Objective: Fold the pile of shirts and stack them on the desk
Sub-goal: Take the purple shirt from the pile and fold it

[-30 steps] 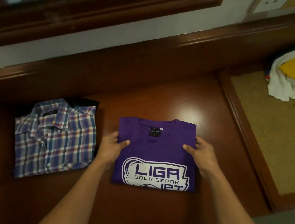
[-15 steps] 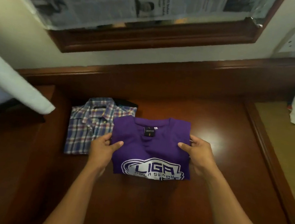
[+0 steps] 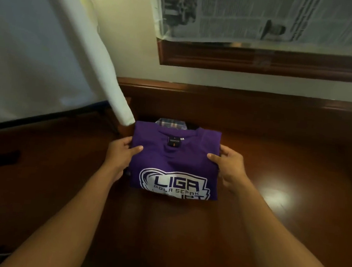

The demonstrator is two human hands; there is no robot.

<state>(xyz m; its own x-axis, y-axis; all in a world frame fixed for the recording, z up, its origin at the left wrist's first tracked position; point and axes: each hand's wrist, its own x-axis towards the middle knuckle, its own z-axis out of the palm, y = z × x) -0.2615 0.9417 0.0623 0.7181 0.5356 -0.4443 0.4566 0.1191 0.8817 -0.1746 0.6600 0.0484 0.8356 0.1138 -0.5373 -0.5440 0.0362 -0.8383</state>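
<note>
The left hand (image 3: pixel 121 155) and right hand (image 3: pixel 229 168) are each pinching a side edge of the purple shirt (image 3: pixel 173 162), thumbs on top; it is sitting squarely over the plaid shirt (image 3: pixel 172 123) (only its collar peeking out) on the desk (image 3: pixel 288 169).

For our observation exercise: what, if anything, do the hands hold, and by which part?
The folded purple shirt: left hand on its left edge, right hand on its right edge.

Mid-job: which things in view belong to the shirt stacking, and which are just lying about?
Job: purple T-shirt, held by left hand and right hand; plaid shirt under it; desk.
Lying about: hanging white sleeve; newspaper.
</note>
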